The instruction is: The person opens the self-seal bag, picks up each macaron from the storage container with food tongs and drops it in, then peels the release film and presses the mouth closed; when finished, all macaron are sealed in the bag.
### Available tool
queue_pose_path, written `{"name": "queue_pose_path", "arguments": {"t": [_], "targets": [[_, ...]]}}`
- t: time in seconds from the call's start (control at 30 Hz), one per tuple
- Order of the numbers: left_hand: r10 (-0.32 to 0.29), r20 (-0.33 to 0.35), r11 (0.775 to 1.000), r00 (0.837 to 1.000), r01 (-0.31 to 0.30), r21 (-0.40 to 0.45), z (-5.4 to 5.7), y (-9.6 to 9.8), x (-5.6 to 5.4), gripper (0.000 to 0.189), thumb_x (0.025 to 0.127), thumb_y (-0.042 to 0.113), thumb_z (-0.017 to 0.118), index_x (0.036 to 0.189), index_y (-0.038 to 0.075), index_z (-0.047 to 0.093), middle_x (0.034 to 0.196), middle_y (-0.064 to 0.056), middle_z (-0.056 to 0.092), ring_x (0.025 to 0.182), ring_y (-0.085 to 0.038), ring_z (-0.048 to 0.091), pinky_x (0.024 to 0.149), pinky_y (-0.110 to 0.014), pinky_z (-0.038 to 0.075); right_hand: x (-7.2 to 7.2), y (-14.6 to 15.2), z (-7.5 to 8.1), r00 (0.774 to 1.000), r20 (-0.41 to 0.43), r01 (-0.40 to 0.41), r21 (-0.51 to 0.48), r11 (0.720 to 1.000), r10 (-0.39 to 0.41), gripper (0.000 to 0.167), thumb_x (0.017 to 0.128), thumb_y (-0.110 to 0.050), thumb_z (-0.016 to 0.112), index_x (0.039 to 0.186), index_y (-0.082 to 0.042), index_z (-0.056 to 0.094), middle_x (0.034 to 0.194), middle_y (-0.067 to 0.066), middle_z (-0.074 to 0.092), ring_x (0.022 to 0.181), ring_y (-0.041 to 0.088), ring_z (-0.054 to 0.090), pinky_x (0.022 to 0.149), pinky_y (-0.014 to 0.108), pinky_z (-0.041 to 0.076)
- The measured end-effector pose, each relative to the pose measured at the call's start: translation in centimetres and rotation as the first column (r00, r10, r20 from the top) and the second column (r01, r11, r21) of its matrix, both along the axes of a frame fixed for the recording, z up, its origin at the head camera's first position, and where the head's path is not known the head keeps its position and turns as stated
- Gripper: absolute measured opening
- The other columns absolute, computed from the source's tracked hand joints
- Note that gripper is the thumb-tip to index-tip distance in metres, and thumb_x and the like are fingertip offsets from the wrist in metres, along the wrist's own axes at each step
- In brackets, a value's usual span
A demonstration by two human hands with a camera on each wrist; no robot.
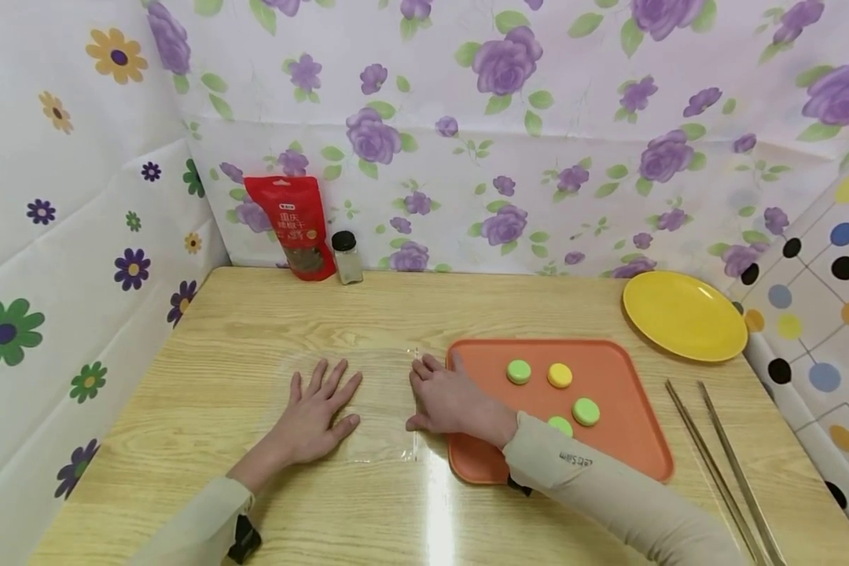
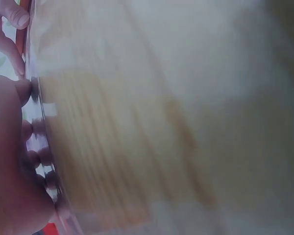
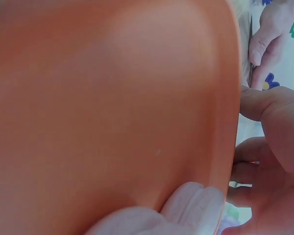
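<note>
A flat, transparent plastic bag lies on the wooden table in front of the person. On its left part rests the left hand, palm down with the fingers spread. At the bag's right edge, the fingers of the right hand touch down, the hand reaching across the left rim of an orange tray. Three green macarons and a yellow macaron sit on the tray, one green one partly hidden by the right forearm. The right wrist view shows the right hand beside the tray rim.
A yellow plate stands at the back right, with a pair of long metal chopsticks in front of it. Along the back edge are a red pouch and a black-capped jar. Patterned cloth surrounds the table on three sides.
</note>
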State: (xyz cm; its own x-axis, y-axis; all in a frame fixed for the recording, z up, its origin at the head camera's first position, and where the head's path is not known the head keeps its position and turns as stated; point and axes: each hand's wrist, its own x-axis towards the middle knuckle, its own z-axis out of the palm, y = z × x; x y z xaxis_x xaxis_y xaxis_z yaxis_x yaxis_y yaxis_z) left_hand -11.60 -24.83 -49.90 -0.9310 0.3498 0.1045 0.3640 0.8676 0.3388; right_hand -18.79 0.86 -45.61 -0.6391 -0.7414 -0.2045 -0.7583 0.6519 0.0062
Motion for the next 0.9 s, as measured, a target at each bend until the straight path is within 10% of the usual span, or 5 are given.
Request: {"name": "queue_pose_path", "arguments": {"t": [0.9], "targets": [[0.049, -0.123, 0.982, 0.991, -0.025, 0.189, -1.0, -0.4, 0.0, 0.043, 0.102, 0.018, 0.056, 0.142, 0.002, 0.055, 0.153, -0.024, 0.039, 0.142, -0.05, 0.025, 0.11, -0.073, 0.009, -0.2, -0.3, 0.2, 1.0, 0.002, 0.019, 0.016, 1.0, -0.019, 0.087, 0.086, -0.065, 0.066, 0.148, -0.006, 0.049, 0.155, 0.013, 0.039, 0.146, 0.029, 0.028, 0.114, 0.065, 0.016]]}}
